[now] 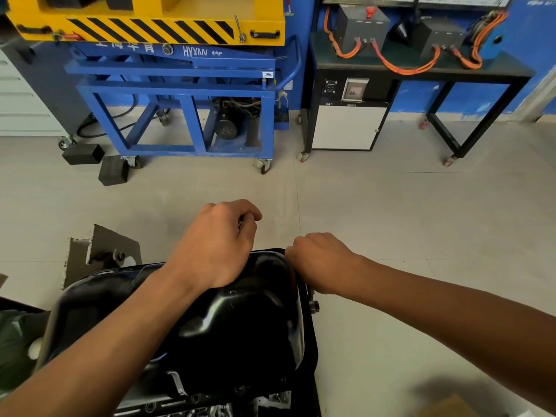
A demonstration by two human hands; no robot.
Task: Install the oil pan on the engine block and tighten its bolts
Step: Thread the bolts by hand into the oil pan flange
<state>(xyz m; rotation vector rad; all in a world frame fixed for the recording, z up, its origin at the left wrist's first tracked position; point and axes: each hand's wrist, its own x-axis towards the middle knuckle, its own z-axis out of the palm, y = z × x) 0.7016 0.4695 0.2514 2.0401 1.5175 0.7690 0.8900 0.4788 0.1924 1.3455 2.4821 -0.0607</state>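
Both my hands work over the oil pan (240, 320), which lies belly up on the engine block (180, 398), low in the middle of my view. My left hand (216, 242) is above the far end of the pan with the fingers curled in. A small metal piece (240, 224) shines between thumb and fingers. I think it is a bolt, but I cannot say it for sure. My right hand (319, 263) is bent down at the far right corner of the pan rim. Its fingertips are hidden behind the knuckles, so I cannot tell if they pinch a bolt or only press on the rim.

I judge that I am starting the bolts by hand. The first danger is a crossed thread: I do not see the hole under my right hand, so a bolt can go in tilted, and force would then damage the thread in the block. The second danger is that the pan slides, because my left hand seems not to press it down, and then the holes no longer match. Also the piece in my left hand can slip out and fall to the floor (391, 206), perhaps rolling under the blue cart (180, 85). If I tighten one corner fully before the others, the rim can bend and leak.
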